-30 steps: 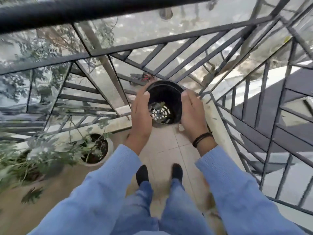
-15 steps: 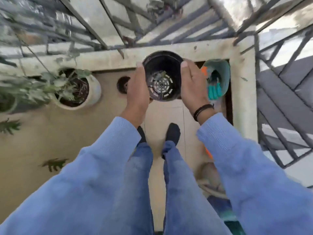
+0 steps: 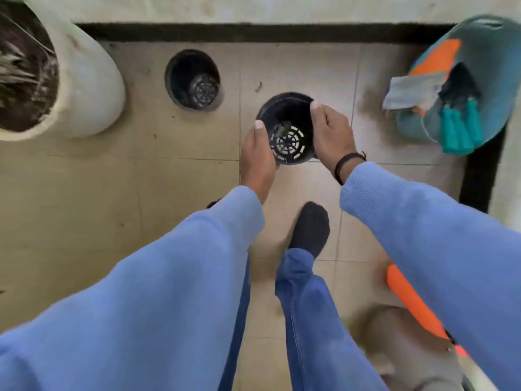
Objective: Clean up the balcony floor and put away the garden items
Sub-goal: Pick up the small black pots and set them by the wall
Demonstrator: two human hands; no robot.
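A small black plastic pot (image 3: 286,128) with a slotted base hangs above the tiled balcony floor (image 3: 141,193), held between both hands. My left hand (image 3: 258,162) grips its left side and my right hand (image 3: 331,134) grips its right side, thumbs on the rim. A bit of leaf debris lies inside it. A second black pot (image 3: 194,80) of the same kind stands on the floor to the left, near the wall. A teal bucket (image 3: 479,52) at the right corner holds an orange and grey cloth and teal-handled tools (image 3: 459,128).
A large white planter (image 3: 84,80) with soil and dry stems stands at the far left. An orange object (image 3: 408,297) lies at the lower right behind my sleeve. A dark gutter (image 3: 253,32) runs along the wall. My socked feet stand below the pot.
The view has tilted down from the railing to the floor. Both hands have carried the black pot lower, close to the tiles beside the second pot and the teal bucket.
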